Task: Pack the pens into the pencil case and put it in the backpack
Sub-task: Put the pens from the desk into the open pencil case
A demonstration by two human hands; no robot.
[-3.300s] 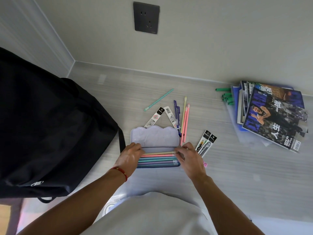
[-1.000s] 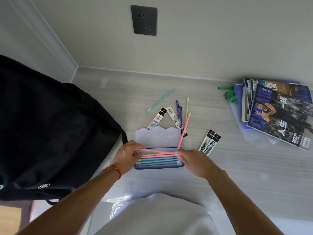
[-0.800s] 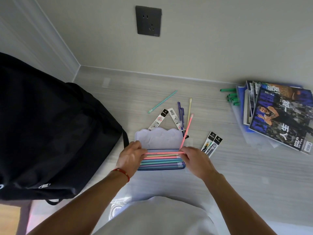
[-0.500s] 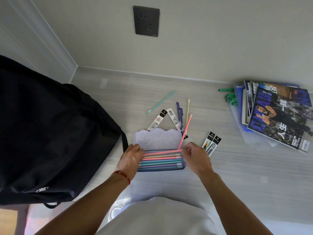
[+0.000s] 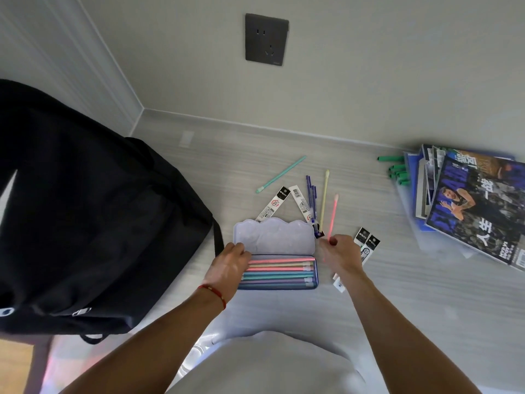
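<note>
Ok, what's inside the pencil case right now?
The open pencil case holds a row of pens lying side by side: pink, yellow, pink, teal and purple ones. Their left ends are hidden under the left hand, and anything beneath them is covered.

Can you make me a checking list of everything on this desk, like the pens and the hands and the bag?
Surface: pale wood-grain desk.
Job's things: pencil case open, pens in a row inside; pink pen, yellow pen, teal pen and blue pens outside; black backpack at left.
Clutter: refill packets, magazines, green markers.
Hands: left hand rests on the case; right hand pinches the pink pen.
Cables: nothing seen.
Surroundings: wall socket.
</note>
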